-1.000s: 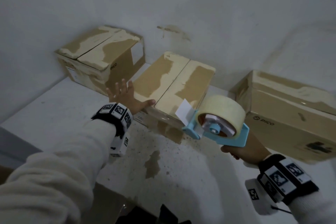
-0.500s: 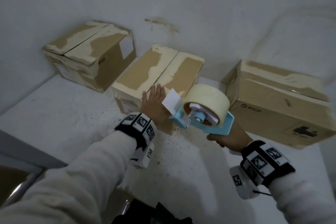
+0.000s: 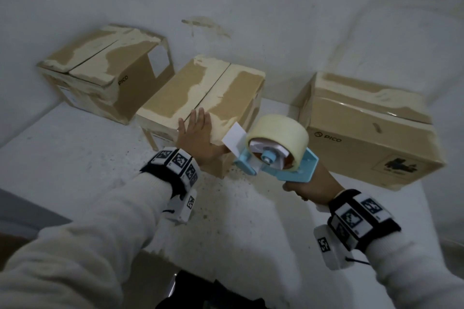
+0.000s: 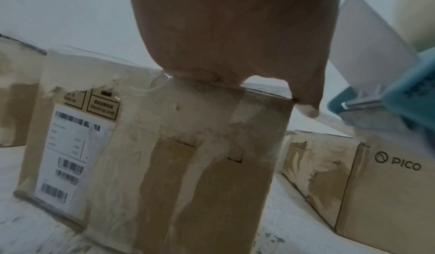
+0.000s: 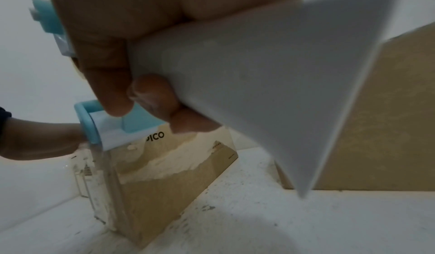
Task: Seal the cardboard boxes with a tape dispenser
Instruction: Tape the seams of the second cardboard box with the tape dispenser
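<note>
Dim, flat, bluish light throughout — grainy and low in contrast. Soft shadows fall on the white table (image 3: 75, 158) toward the viewer. The head view bends at its edges; both wrist views are smeared, near skin out of focus.

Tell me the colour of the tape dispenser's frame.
Light blue; the tape dispenser shows best in the head view.

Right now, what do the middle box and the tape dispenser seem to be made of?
Middle box: brown corrugated cardboard, matte, its skin torn pale where old tape peeled off.
Tape dispenser: probably moulded plastic, smooth light-blue frame with a white flap. Its roll looks like cream-coloured tape, though the tape's material is unclear.
</note>
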A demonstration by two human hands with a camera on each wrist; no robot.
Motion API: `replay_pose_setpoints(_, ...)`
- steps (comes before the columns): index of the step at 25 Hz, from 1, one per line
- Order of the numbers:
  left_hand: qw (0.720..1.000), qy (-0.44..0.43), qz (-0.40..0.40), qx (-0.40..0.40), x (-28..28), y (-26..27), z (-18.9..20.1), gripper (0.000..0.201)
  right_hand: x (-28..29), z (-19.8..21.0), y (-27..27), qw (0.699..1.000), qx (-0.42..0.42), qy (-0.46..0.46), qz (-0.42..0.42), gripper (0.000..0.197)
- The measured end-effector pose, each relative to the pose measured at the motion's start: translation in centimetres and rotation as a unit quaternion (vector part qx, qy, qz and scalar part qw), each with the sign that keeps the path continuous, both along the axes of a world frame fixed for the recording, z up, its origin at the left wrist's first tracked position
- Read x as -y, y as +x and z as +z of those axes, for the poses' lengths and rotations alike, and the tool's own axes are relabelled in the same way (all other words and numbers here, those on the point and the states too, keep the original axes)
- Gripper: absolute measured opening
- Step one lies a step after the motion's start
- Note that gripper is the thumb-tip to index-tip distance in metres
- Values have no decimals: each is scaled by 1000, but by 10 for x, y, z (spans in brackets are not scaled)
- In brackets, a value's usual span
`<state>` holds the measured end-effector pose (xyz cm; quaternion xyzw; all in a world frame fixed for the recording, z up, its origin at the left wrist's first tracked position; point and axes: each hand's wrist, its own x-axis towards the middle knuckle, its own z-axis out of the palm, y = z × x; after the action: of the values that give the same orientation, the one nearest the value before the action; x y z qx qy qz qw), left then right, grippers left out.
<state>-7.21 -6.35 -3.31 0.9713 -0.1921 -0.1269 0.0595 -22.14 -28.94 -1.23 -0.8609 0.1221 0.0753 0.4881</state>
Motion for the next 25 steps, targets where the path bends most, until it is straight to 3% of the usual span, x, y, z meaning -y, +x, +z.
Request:
replay_pose_setpoints(2,999,-29,13,27,0,-5,-2,106,-1,-4,3,1000,-5,0,9,28)
replay_pose_setpoints(6,969,-201,89,114,3,-22,-2,77,-6,-17,9,999,-24,24,-20,27)
replay_pose_setpoints(9,978,-137,69,138,8,-29,-8,52,-13,-31,13,996,-48,64,-48,23)
replay_pose_setpoints(14,984,-113,30,138,5,-31,-20,56,-23,-45,17,993,-55,90,-47,25)
replay_pose_setpoints(21,991,-104,21,80,4,-29,-27,70,-20,-53,15,993,-81,86,-29,25)
replay_pose_setpoints(25,985,-129,30,113,8,-32,-21,56,-11,-58,8,991,-54,104,-67,30)
